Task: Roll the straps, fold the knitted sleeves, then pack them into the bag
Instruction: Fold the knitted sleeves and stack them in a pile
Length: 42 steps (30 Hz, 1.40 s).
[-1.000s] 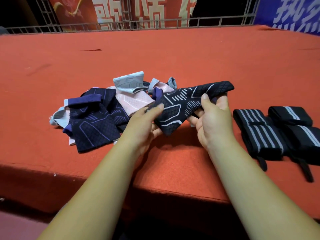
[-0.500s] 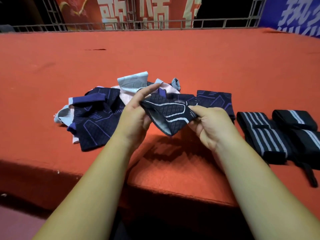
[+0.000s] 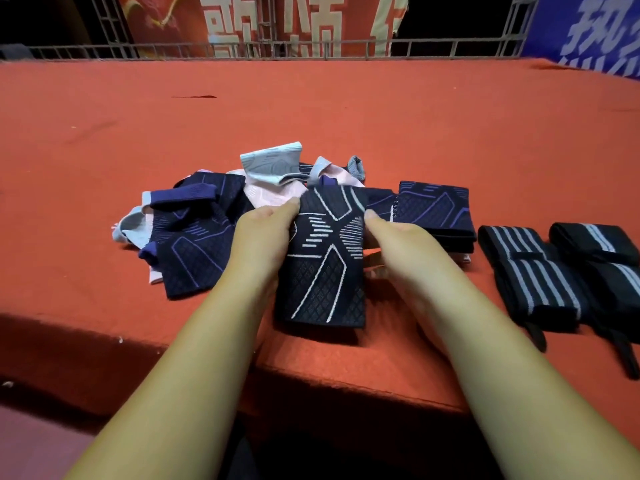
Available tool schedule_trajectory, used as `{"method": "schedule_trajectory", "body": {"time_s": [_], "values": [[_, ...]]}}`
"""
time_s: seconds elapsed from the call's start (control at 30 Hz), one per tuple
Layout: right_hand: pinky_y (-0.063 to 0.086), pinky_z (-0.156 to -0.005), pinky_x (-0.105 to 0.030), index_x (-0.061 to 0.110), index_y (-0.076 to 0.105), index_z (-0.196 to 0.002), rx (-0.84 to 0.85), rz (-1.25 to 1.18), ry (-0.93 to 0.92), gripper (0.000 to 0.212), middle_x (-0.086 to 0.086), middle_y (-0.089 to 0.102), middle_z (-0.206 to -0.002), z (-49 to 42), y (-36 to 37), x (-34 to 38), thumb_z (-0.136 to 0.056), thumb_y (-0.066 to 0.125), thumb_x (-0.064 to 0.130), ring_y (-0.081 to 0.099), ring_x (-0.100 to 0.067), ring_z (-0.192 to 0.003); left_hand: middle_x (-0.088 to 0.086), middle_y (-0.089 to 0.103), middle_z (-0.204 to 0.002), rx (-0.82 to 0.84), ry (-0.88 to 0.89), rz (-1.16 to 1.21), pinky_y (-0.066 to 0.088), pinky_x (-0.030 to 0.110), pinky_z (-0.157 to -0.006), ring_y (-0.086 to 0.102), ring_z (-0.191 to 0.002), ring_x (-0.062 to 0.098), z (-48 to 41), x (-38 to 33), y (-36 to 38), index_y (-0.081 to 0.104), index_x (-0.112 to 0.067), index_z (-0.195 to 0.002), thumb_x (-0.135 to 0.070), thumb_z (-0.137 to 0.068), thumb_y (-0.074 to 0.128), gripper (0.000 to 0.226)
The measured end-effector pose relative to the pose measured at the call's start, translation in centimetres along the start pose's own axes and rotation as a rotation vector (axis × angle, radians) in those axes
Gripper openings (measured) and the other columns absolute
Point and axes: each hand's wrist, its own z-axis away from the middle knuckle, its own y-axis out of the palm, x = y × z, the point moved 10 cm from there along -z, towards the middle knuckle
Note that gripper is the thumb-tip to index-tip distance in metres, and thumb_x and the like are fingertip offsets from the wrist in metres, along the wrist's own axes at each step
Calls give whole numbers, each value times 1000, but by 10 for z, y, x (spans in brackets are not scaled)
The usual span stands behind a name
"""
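Dark white-lined sleeve (image 3: pixel 325 265) lies flat on the red table (image 3: pixel 346 116), near its front edge. Left hand (image 3: pixel 263 237) and right hand (image 3: pixel 405 251) grip its side edges. Loose sleeve pile (image 3: pixel 194 237) at 10 o'clock; folded sleeve (image 3: pixel 433 213) at 2; rolled straps (image 3: pixel 533 275) at 3.

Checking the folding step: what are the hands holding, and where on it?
Both hold the white-lined sleeve: the left hand pinches its left edge, the right hand its right edge, both near the far end.
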Motion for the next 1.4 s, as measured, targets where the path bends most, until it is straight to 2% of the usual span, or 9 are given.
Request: {"method": "schedule_trajectory", "body": {"time_s": [0.13, 0.27, 0.43, 0.6, 0.7, 0.83, 1.1, 1.27, 1.4], "values": [[60, -72, -36, 6, 77, -99, 25, -206, 25, 45, -12, 83, -102, 1, 4, 0, -109, 57, 45, 75, -23, -79, 12, 80, -91, 17, -41, 150, 53, 40, -81, 72, -83, 24, 0, 1, 5, 81, -11, -81, -24, -94, 75, 20], [62, -97, -59, 11, 75, -103, -63, -258, -80, 7, -14, 83, -104, 1, -8, 6, -103, 70, 14, 79, -36, -103, 9, 82, -106, 173, 11, 74, 58, 34, -80, 78, -97, 24, 9, -12, 19, 74, -10, -124, -15, -97, 74, 27], [63, -87, -56, 22, 60, -125, -114, -282, -203, 38, -4, 81, -101, 7, -18, 21, -96, 74, 3, 79, -28, -90, 10, 81, -117, 307, 156, -12, 58, 44, -105, 76, -114, 28, 17, -27, 29, 57, -18, -145, 6, -94, 73, 58], [60, -103, -59, 21, 79, -117, -43, -258, -283, 31, -11, 81, -111, 11, -14, 29, -95, 73, -1, 77, -37, -110, 8, 80, -118, 360, 213, -22, 59, 40, -102, 76, -115, 24, 22, -33, 33, 47, -30, -155, 4, -96, 73, 73], [59, -104, -58, 24, 83, -113, -102, -159, -329, 28, -5, 82, -107, 12, -18, 31, -94, 75, 5, 78, -31, -108, 9, 80, -117, 329, 286, -66, 60, 39, -101, 76, -114, 27, 26, -41, 31, 54, -35, -150, 1, -95, 75, 69], [60, -104, -43, 23, 80, -121, -146, -86, -369, 33, 5, 83, -109, 14, -22, 37, -93, 79, 7, 78, -14, -107, -1, 80, -117, 249, 349, -146, 56, 47, -109, 75, -114, 20, 26, -45, 27, 78, -21, -122, -6, -93, 80, 33], [55, -107, -39, 30, 78, -128, -195, 191, -504, 33, 9, 76, -120, 19, -21, 51, -97, 75, 22, 72, -6, -112, -11, 82, -104, 169, 387, -273, 61, 35, -100, 77, -101, 5, 28, -51, 22, 83, -24, -118, -11, -85, 89, 36], [43, -94, -10, 29, 78, -126, -281, 395, -594, 27, 2, 66, -108, 24, -18, 58, -102, 70, 20, 64, -9, -104, -11, 83, -97, 100, 420, -352, 62, 39, -96, 77, -96, 5, 29, -54, 22, 86, -26, -108, -16, -84, 89, 27], [34, -89, -1, 22, 78, -119, -319, 436, -616, 19, -3, 61, -107, 27, -19, 60, -104, 68, 17, 55, -3, -100, -12, 82, -97, 70, 455, -397, 61, 43, -95, 77, -95, 6, 27, -56, 24, 87, -30, -103, -23, -82, 88, 21]]}}
